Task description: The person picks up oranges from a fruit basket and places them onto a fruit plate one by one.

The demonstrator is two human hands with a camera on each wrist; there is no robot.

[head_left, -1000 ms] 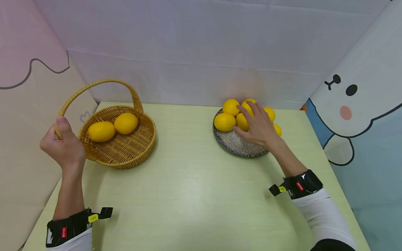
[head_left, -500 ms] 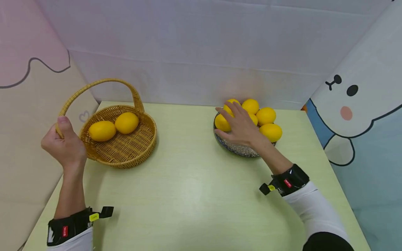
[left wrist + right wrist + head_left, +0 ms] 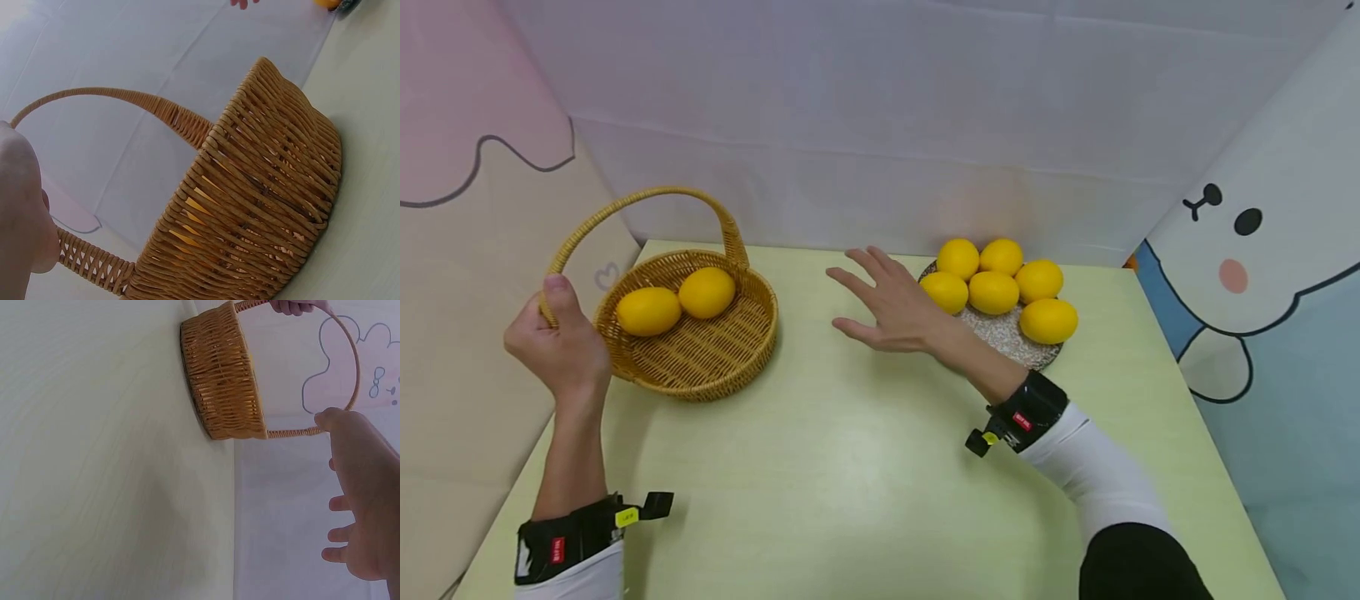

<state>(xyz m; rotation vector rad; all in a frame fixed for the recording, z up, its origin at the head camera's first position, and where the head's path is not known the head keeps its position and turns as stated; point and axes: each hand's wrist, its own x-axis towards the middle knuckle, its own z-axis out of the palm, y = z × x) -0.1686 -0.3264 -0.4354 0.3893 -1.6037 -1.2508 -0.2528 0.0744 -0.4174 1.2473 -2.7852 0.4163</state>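
My left hand (image 3: 563,346) grips the arched handle (image 3: 655,192) of a woven wicker basket (image 3: 718,367) at the table's left. Inside the basket two lemons (image 3: 649,311) lie side by side; through the weave in the left wrist view, only slivers of yellow show. My right hand (image 3: 891,308) hangs above the table between basket and plate, fingers spread and nothing in them. Behind its wrist, a speckled grey plate (image 3: 1000,332) carries several lemons (image 3: 993,292), bunched toward its far and right sides. The forearm hides the plate's near left part.
The pale table (image 3: 850,467) ends at the back against a hanging white cloth (image 3: 820,200). Printed cloths flank it, a cartoon face (image 3: 1232,250) on the right one. Black straps with small cameras (image 3: 1030,412) circle both wrists.
My right hand has moved left off the lemons on the plate, its fingers still spread, uncovering them all. My left hand keeps hold of the basket handle.
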